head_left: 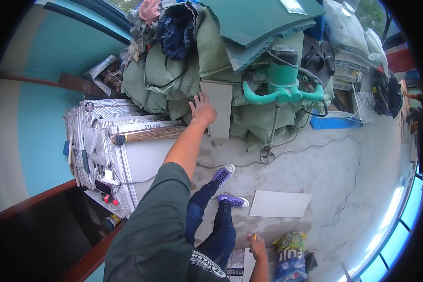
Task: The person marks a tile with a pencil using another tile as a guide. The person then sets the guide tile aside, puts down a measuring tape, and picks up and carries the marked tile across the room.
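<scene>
My left hand [203,109] reaches forward, its fingers stretched out against the left edge of a pale rectangular tile [219,113]. This tile stands upright, leaning on stacked green sacks [167,70]. Down by my right side, my right hand [256,246] is closed around a slim yellow-orange stick that looks like a pencil [254,237]. Another pale tile [280,204] lies flat on the concrete floor, to the right of my purple shoes [233,201].
A green two-handled mixer [283,89] leans on the sacks, its cord trailing across the floor. Tile boxes [148,160] at left carry a stick broom [150,135]. Near my right hand stands a colourful bag [290,257]. White sacks [348,37] are piled at far right.
</scene>
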### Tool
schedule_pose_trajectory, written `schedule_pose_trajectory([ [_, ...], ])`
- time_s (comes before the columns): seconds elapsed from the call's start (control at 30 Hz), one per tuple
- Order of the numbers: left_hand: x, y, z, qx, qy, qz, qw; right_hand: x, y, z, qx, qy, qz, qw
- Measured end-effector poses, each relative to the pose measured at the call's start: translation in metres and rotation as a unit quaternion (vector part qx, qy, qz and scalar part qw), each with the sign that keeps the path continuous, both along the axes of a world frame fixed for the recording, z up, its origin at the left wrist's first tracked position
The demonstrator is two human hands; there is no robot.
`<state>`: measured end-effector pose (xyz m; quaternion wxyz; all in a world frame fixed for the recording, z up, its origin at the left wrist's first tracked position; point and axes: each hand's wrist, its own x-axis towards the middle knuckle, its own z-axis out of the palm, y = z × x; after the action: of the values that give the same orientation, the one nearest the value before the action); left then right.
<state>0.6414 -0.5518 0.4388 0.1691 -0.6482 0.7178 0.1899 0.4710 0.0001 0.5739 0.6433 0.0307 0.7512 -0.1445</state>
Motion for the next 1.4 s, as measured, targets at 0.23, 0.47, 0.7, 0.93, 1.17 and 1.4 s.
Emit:
schedule_pose_trajectory([
  [0.23, -0.007, 0.12, 0.01, 0.134, 0.062, -0.02, 0.989, -0.011, 0.017, -0.011, 0.011, 0.094, 0.064, 0.993],
  [0.47, 0.19, 0.274, -0.014, 0.279, 0.106, -0.099, 0.949, -0.016, -0.007, -0.003, -0.133, 0.198, 0.171, 0.956],
  [0.7, 0.229, 0.288, 0.084, 0.38, 0.091, 0.205, 0.897, -0.045, 0.013, 0.003, -0.105, 0.142, 0.175, 0.969],
  [0.93, 0.202, 0.296, 0.13, 0.226, 0.274, 0.191, 0.915, -0.051, 0.093, -0.008, -0.112, 0.16, 0.1, 0.976],
  [1.17, 0.145, 0.329, 0.209, 0.236, 0.188, 0.119, 0.946, -0.082, 0.188, 0.035, -0.148, 0.191, -0.112, 0.964],
  [1.4, 0.165, 0.367, 0.196, 0.178, 0.23, 0.053, 0.955, -0.08, 0.297, 0.024, -0.088, 0.156, -0.337, 0.924],
])
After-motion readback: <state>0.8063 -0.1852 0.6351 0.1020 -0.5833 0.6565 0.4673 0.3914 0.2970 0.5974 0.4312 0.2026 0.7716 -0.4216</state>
